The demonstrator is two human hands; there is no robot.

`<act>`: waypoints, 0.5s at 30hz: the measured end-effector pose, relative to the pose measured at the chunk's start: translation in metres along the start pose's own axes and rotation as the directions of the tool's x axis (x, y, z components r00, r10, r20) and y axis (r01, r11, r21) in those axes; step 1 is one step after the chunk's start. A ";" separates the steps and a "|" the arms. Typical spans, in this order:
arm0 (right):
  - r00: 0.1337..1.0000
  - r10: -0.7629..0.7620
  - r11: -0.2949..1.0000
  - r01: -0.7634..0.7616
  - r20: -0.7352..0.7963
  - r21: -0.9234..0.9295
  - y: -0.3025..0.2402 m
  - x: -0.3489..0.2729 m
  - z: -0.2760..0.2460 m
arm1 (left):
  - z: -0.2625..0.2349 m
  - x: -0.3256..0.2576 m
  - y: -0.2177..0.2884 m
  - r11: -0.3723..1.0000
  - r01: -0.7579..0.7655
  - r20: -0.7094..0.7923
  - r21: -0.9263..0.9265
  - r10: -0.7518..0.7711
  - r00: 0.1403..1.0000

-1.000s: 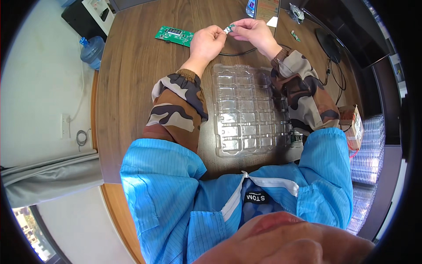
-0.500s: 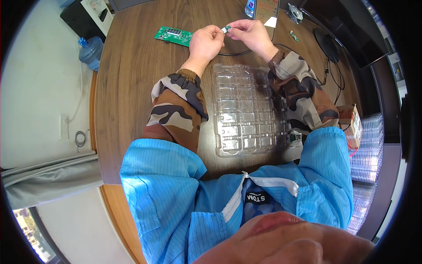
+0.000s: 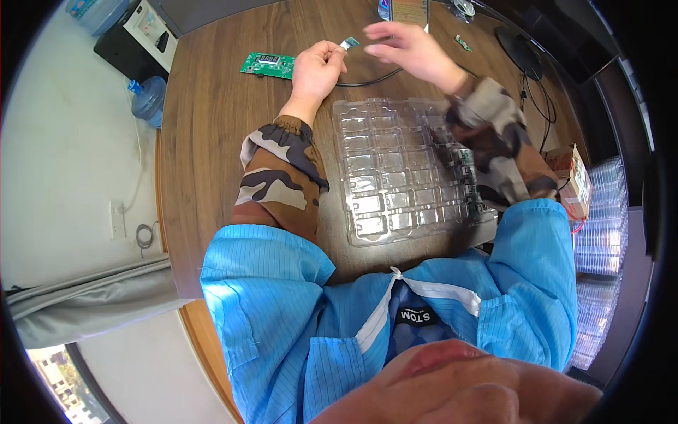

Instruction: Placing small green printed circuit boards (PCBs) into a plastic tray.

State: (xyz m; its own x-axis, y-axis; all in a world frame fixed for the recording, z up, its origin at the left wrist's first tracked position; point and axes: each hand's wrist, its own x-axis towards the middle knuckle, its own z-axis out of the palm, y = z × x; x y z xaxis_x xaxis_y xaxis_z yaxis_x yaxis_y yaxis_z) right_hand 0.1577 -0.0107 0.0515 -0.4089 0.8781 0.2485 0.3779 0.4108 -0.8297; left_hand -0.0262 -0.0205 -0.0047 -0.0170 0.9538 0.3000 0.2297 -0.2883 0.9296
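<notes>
Between the thumb and fingers of my left hand [image 3: 315, 69] is a small circuit board [image 3: 349, 44], green with a pale part. My right hand [image 3: 413, 54] hovers just right of it, fingers apart and holding nothing. A larger green circuit board [image 3: 268, 65] with a dark digit display lies on the table, its right end close to or partly behind my left hand. Nearer to me sits a clear plastic tray [image 3: 340, 169] with rows of compartments. Several small boards [image 3: 467, 169] show in its right-hand column, partly hidden by my right sleeve.
A black cable [image 3: 371, 83] runs behind the tray. Toward the right stand a monitor base [image 3: 519, 53] and a small cardboard box [image 3: 573, 185]. Another small green board [image 3: 462, 43] lies at the far right, and an upright panel [image 3: 409, 12] stands at the back.
My right hand has let go of the small board and drawn away to the right, its fingers opening. My left hand keeps hold of the board. The whole view has shifted slightly.
</notes>
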 end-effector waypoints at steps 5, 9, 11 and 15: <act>1.000 0.023 0.935 -0.019 0.007 -0.354 -0.045 -0.115 -0.069 | -0.009 -0.007 -0.001 1.000 0.025 -0.017 -0.008 -0.025 1.000; 0.952 0.110 0.592 -0.293 -0.285 -0.750 -0.050 -0.234 -0.126 | -0.005 -0.005 0.002 0.999 0.027 -0.005 0.039 -0.027 1.000; 0.838 0.276 0.313 -0.542 -0.471 -0.780 -0.053 -0.285 -0.139 | -0.007 -0.007 0.004 0.997 0.021 -0.003 0.068 -0.021 1.000; 0.704 0.351 -0.026 -0.652 -0.618 -0.758 -0.028 -0.348 -0.137 | -0.008 -0.006 0.001 0.996 0.002 0.037 0.095 -0.006 0.999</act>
State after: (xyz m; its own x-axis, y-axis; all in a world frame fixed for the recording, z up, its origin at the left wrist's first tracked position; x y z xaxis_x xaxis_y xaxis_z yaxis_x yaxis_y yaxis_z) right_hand 0.4032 -0.2941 0.0572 0.3580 0.9137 0.1922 0.8861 -0.3974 0.2386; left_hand -0.0336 -0.0274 -0.0041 0.0174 0.9579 0.2867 0.3208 -0.2769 0.9058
